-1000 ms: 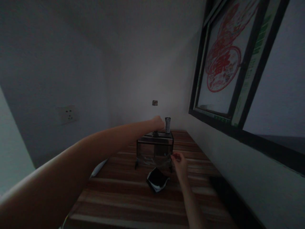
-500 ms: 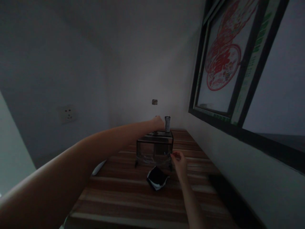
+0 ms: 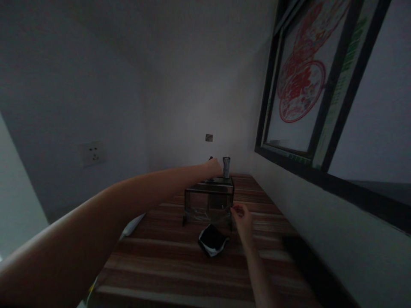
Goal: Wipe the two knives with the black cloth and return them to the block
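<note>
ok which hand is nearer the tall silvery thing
Left. The left hand is just left of the tall silvery thing; the right hand is lower, by the front right edge of the box.

My left hand (image 3: 215,167), curled, centre frame, over a clear dark-edged box (image 3: 199,201); grip hidden. My right hand (image 3: 243,216), fingers bent, at box's right edge, contact unclear. Black-and-white item (image 3: 212,239) lower centre on striped worktop (image 3: 160,263). Grey upright piece (image 3: 226,167) beside left hand. Wall socket (image 3: 88,155) mid-left, red-decorated window (image 3: 300,92) upper right.
</note>
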The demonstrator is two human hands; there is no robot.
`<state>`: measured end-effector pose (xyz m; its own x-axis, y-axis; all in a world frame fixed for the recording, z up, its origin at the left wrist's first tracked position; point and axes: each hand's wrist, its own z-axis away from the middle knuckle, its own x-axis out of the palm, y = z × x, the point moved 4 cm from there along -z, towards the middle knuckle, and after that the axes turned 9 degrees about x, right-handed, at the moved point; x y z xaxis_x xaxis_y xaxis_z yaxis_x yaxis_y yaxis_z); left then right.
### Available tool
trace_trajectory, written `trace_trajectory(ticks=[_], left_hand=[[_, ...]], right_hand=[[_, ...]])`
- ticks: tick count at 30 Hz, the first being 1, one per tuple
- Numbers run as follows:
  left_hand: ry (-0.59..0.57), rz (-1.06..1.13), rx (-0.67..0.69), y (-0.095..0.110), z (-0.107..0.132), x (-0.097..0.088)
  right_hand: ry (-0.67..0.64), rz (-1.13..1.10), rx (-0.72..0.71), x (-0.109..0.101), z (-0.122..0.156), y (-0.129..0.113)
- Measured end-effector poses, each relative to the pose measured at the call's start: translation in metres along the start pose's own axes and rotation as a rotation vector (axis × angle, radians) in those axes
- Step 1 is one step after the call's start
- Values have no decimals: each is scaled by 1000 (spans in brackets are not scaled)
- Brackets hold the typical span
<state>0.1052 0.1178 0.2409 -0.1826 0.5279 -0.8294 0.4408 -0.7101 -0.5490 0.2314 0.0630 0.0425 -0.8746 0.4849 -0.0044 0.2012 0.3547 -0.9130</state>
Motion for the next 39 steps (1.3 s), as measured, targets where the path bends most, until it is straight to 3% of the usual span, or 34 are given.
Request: trace_trajectory(ticks=[10, 22, 25, 29, 31, 33, 36, 39], left_hand=[[-68, -84, 143, 14, 1, -7], [-68, -180, 232, 21, 11, -47], [-13, -102, 222, 24, 19, -56], [88, 223, 259, 40, 43, -63], [83, 479, 317, 52, 57, -51], [60, 728, 324, 64, 70, -25], [21, 938, 216, 84, 87, 40], [137, 1003, -77, 104, 99, 110]], right_hand=[[-1, -3, -15, 0, -1, 4], [2, 3, -16, 0, 0, 0], [2, -2, -14, 0, -1, 1], [-6, -7, -5, 0, 0, 1], [-15, -12, 1, 0, 0, 0], [-15, -9, 11, 0, 0, 0], [-2, 6, 15, 1, 2, -4], [76, 2, -17, -2, 5, -12]])
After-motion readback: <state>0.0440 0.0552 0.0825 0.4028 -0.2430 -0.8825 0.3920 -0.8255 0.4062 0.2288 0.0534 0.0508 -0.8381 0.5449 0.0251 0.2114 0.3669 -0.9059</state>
